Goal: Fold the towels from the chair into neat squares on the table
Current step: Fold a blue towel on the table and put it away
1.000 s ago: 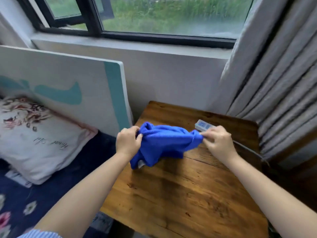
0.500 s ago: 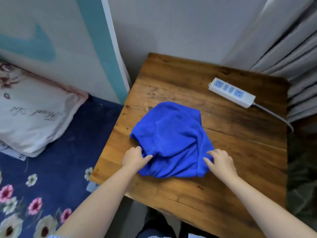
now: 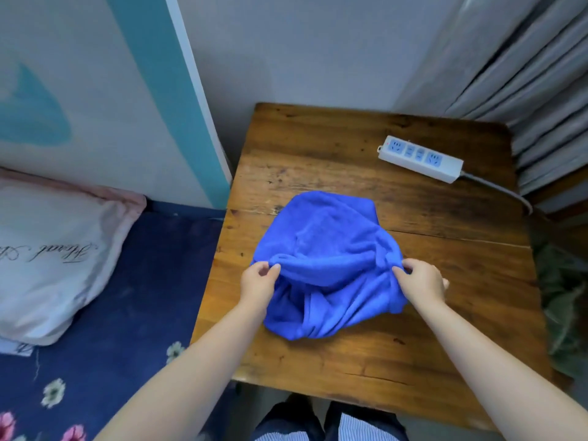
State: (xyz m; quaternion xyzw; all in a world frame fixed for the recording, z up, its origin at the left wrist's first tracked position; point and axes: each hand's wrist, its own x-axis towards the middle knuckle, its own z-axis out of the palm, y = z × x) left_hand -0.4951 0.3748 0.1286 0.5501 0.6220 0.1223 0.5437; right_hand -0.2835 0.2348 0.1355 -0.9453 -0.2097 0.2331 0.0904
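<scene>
A blue towel [image 3: 327, 249] lies rumpled on the middle of the wooden table [image 3: 381, 361]. My left hand [image 3: 257, 283] pinches a raised fold at the towel's left side. On the right side my right hand [image 3: 421, 280] pinches the same fold, which stretches between the two hands above the cloth. The near part of the towel bunches in creases below that fold. No chair and no other towel are in view.
A white power strip [image 3: 420, 158] with its grey cable lies at the table's far right. Grey curtains [image 3: 525, 74] hang beside it. A bed with a dark floral sheet [image 3: 121, 297] and a white pillow [image 3: 47, 259] stands left of the table.
The towel came down from the air onto the table. Both hands moved from its near edge up to a fold across its middle and lifted it.
</scene>
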